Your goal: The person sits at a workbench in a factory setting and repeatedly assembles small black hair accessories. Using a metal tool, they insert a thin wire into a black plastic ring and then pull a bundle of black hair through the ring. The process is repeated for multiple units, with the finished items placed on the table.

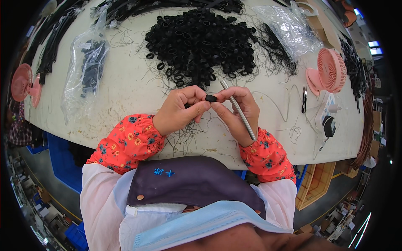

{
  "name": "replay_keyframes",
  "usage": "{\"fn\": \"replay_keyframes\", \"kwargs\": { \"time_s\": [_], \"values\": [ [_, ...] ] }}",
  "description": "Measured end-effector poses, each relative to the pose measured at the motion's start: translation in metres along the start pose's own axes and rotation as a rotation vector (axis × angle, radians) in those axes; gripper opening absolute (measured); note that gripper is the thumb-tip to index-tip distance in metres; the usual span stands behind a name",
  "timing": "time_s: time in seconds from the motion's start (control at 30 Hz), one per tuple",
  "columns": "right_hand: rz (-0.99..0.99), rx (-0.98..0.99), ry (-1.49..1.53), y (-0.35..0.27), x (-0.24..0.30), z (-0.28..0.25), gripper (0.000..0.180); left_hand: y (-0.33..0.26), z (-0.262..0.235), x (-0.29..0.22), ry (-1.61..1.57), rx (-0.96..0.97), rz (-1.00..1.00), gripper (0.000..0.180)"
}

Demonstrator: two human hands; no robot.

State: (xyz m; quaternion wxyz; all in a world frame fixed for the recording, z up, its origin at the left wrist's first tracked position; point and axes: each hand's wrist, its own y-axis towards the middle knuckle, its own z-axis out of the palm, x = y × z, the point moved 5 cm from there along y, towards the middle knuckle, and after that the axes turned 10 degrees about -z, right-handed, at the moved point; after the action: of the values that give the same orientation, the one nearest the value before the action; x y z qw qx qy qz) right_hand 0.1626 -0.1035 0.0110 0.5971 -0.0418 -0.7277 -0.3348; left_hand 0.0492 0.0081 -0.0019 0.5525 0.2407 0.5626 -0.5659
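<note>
Between the fingertips of both hands is a small black belt loop point(211, 98). My left hand point(180, 108) pinches its left side with thumb and forefinger. Something else black shows partly under those fingers, perhaps a second loop. From the right, my right hand point(243, 109) touches the same loop with thumb and fingertip. A slim silver pen-shaped metal tool point(241, 114) is also in that hand, slanting across the fingers; its working tip is hard to make out. Just beyond the hands lies a large heap of black belt loops point(201, 44).
Clear plastic bags lie left point(83, 62) and far right point(289, 29). Black thread point(276, 52) lies beside the heap. Pink fans stand left point(21, 83) and right point(331, 70). Small black-handled snips point(304, 100) and a corded black plug point(328, 126) lie at right. Black straps point(138, 12) edge the back.
</note>
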Motion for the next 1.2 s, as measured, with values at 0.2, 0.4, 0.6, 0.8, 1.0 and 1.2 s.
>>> {"fn": "replay_keyframes", "kwargs": {
  "time_s": [0.2,0.4,0.6,0.8,1.0,1.2],
  "values": [
    [0.077,-0.011,0.125,0.001,-0.006,0.000,0.030,0.002,-0.001,0.003,0.072,-0.026,0.151,0.008],
    [0.078,0.001,0.079,0.001,0.001,0.001,0.029,0.000,-0.001,0.001,0.047,-0.128,0.153,0.011],
    [0.044,0.036,0.005,0.003,0.006,0.000,0.026,0.003,-0.008,0.005,0.005,-0.147,0.111,0.011],
    [0.039,0.009,0.201,0.006,0.008,-0.015,0.021,0.002,-0.014,0.003,-0.058,-0.166,0.071,0.016],
    [0.125,0.023,0.317,0.003,0.005,-0.010,0.024,0.001,-0.013,0.002,0.046,-0.173,0.136,0.016],
    [0.115,0.027,0.313,0.003,0.004,-0.010,0.024,0.000,-0.011,0.002,0.069,-0.166,0.146,0.016]
  ]
}}
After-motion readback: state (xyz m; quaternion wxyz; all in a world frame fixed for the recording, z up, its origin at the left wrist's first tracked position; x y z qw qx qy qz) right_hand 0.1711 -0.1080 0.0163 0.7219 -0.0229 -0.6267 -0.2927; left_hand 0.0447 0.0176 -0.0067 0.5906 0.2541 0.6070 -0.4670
